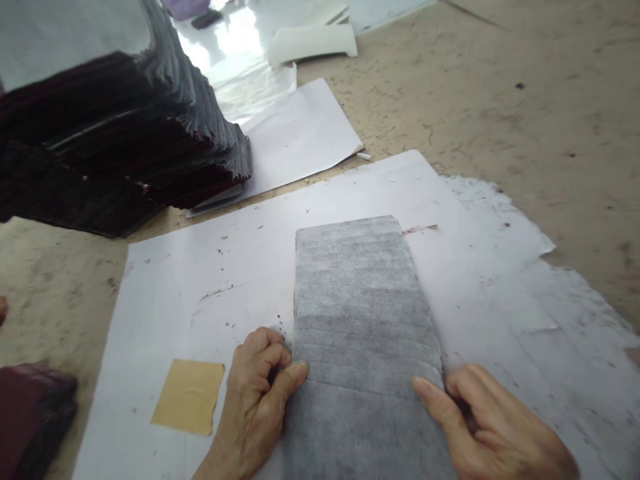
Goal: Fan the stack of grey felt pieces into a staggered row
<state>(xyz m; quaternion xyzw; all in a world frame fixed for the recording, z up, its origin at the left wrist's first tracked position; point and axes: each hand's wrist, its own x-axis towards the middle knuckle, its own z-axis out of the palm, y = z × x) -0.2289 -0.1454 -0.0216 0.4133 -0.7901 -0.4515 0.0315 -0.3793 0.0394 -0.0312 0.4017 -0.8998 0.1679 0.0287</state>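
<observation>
A long grey panel with a fibrous, faintly creased surface (365, 313) lies over a white sheet (200, 293), its near end running out of the picture. My left hand (260, 393) pinches its left edge, thumb on top and fingers curled at the side. On the opposite edge, my right hand (490, 420) grips in the same way, with the thumb pressed on the grey face. The fingers under the edges are partly hidden. A square of tan tape (189, 396) is stuck to the white sheet, left of my left hand.
A tall stack of dark, grey-topped pieces (125, 113) stands at upper left. Behind it are another white sheet (305, 127) and a curled white piece (315, 43). A maroon and black item (35, 417) sits at lower left. Scraps dot the beige surface (525, 100).
</observation>
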